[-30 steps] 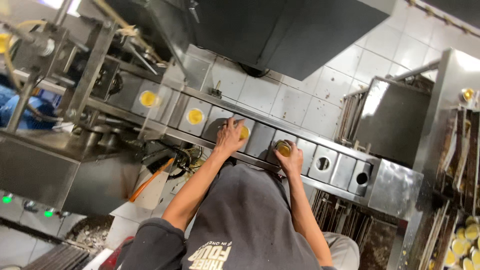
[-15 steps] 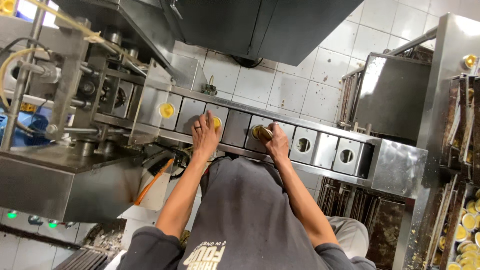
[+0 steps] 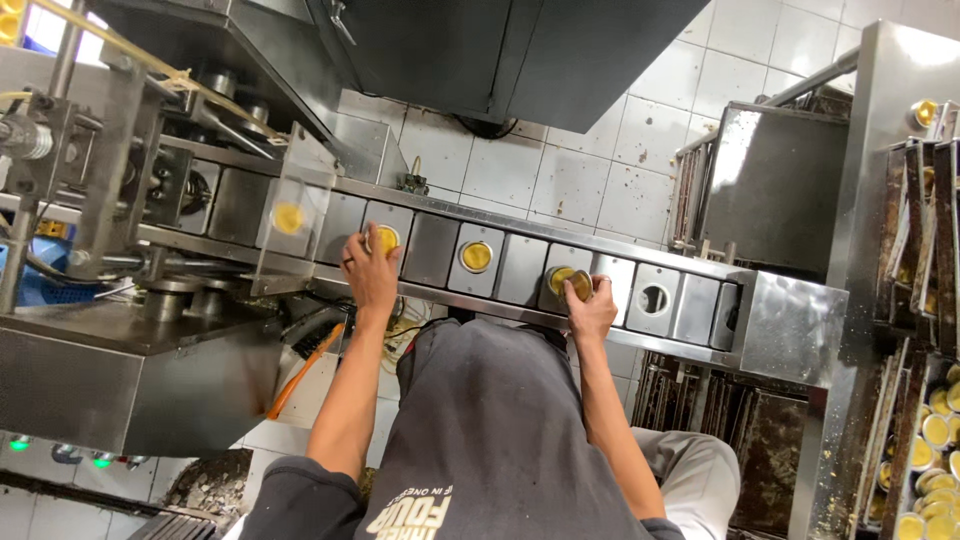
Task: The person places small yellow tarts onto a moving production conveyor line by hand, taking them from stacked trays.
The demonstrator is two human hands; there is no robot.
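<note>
Tiled wall (image 3: 590,180), orange-handled tool (image 3: 305,370)

Left hand (image 3: 371,272) covers yellow cup (image 3: 386,239) (partly); trays (image 3: 930,450) cut off.

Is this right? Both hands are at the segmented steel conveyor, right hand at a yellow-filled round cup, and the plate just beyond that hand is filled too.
Not quite. In the head view the right hand is at a yellow-filled round cup on the segmented steel conveyor, and the left hand is there too, but the plate beyond the right hand shows an empty round hole, not a filled one.

Steel conveyor (image 3: 690,310) w/ yellow-filled cups (image 3: 476,256)
</note>
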